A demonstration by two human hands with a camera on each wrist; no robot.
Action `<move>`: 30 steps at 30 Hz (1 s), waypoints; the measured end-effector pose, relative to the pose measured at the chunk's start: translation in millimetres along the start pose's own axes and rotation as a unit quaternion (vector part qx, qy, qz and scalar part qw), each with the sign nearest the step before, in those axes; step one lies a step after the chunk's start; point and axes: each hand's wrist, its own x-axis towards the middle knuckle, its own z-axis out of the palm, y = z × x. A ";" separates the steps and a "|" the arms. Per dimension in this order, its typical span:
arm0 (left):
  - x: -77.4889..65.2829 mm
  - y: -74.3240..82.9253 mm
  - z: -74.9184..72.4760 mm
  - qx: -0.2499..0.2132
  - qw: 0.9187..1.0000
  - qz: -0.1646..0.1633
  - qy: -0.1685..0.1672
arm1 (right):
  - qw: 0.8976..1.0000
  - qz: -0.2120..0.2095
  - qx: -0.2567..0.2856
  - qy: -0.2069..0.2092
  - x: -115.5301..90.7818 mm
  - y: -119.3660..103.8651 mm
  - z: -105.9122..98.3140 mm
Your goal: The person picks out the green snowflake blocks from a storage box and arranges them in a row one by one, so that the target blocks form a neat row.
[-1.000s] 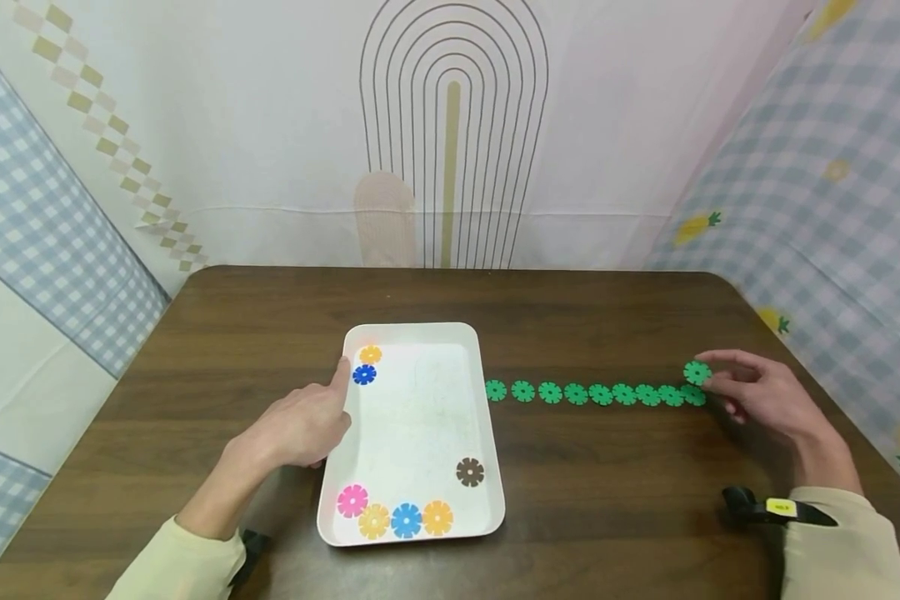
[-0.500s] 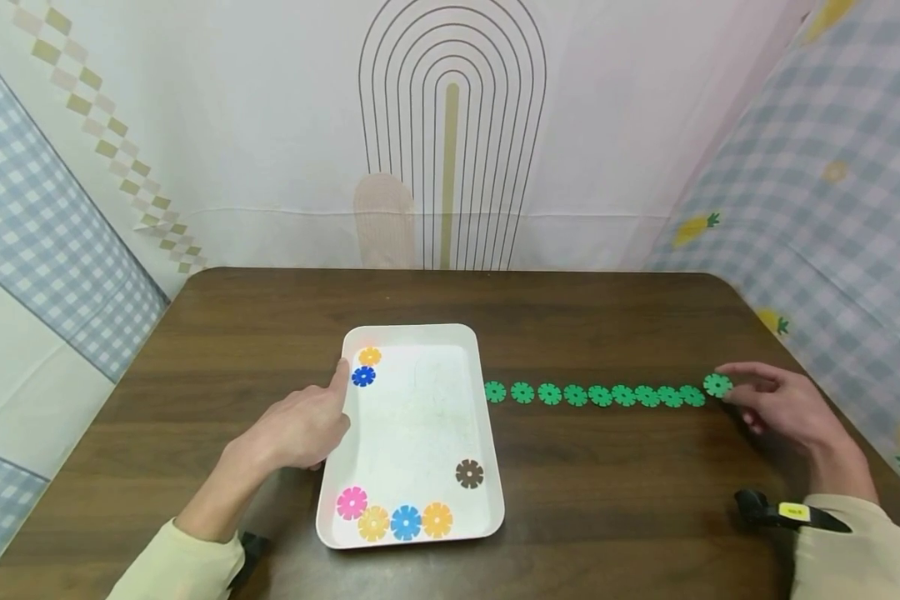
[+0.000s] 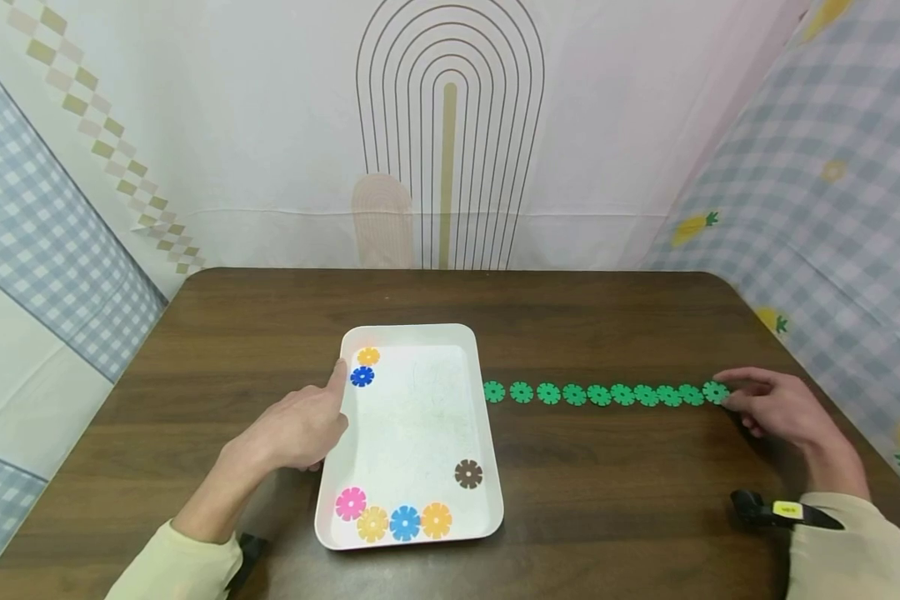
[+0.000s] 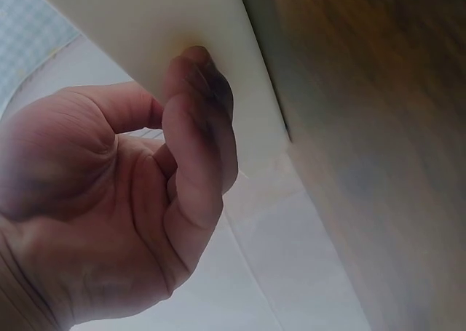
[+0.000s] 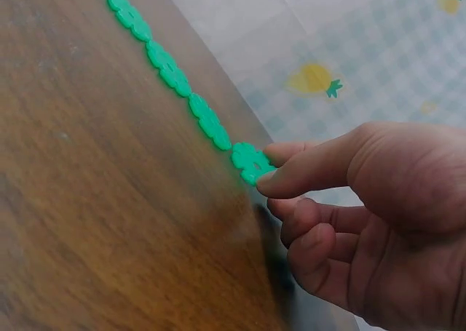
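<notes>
My right hand (image 3: pixel 783 408) pinches a green notched plastic disc (image 3: pixel 715 392) between thumb and index finger at the right end of a row of several green discs (image 3: pixel 573 395) on the table. In the right wrist view, the pinched disc (image 5: pixel 249 161) sits at the end of the line, right by its neighbour, and its far edge is hidden by the thumb. My left hand (image 3: pixel 296 427) holds the left rim of a white tray (image 3: pixel 420 417), index finger laid along the edge. Seen from the left wrist, curled fingers (image 4: pixel 193 149) lie against the tray's outer side.
Inside the tray lie a brown disc (image 3: pixel 468 474), a pink disc (image 3: pixel 351 503), a light blue disc (image 3: pixel 405 522), a dark blue disc (image 3: pixel 362 377) and several orange-yellow ones. The brown wooden table (image 3: pixel 607 500) meets a hanging patterned cloth (image 3: pixel 285 167) at the back.
My right hand has moved right and lowered the green disc from above the row's last piece to the row's right end. The left hand and tray stay in place.
</notes>
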 end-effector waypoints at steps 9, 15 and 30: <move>-1.7 -2.6 -0.6 -0.021 1.000 -0.004 -0.008 | 1.000 0.009 -0.005 0.002 0.2 -4.0 -0.7; -1.2 -6.3 -2.4 -0.025 1.000 0.000 -0.003 | 0.999 0.018 -0.025 0.022 0.7 -14.1 -6.2; -2.0 -5.2 -3.5 -0.024 1.000 -0.014 -0.009 | 0.999 0.029 -0.032 -0.007 5.7 -9.0 -0.9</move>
